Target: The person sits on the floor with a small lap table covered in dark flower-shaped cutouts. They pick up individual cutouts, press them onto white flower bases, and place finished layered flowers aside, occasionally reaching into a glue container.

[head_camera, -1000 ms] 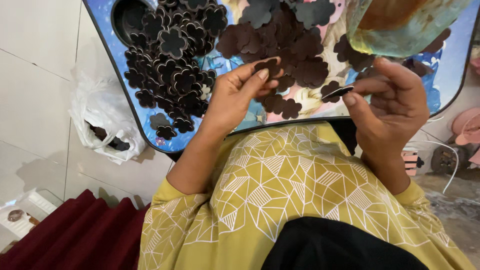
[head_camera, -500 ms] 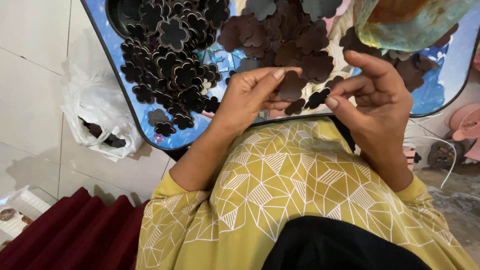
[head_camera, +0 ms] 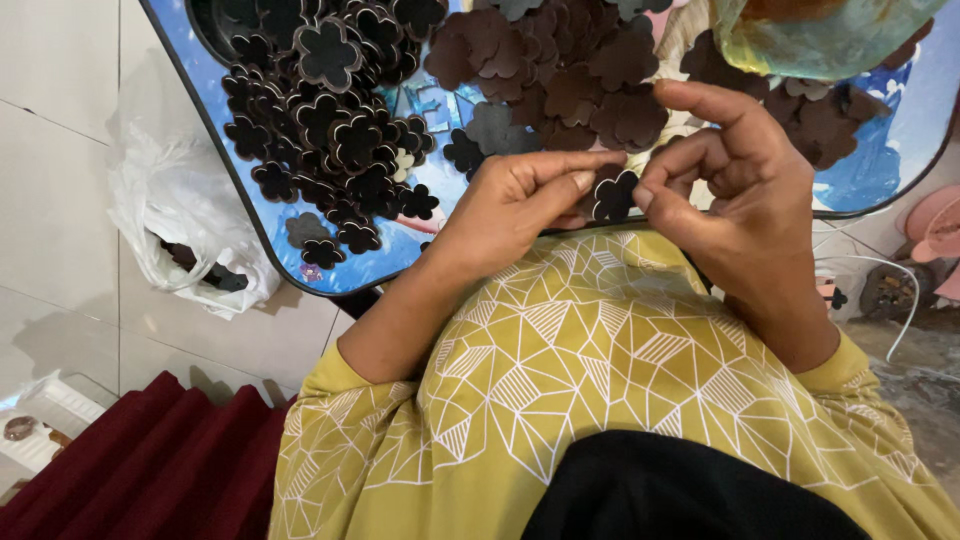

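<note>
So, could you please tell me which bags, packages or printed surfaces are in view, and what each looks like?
White plastic bag: on the tiled floor left of the tray, crumpled, dark pieces inside.
Clear plastic packet: bottom-left corner, flat, pale.
Printed tray: under the flower cutouts, blue with a cartoon picture, dark rim.

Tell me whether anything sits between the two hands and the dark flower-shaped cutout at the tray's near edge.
Nothing visible does. The left hand and right hand both pinch the dark flower-shaped cutout directly with their fingertips.
</note>
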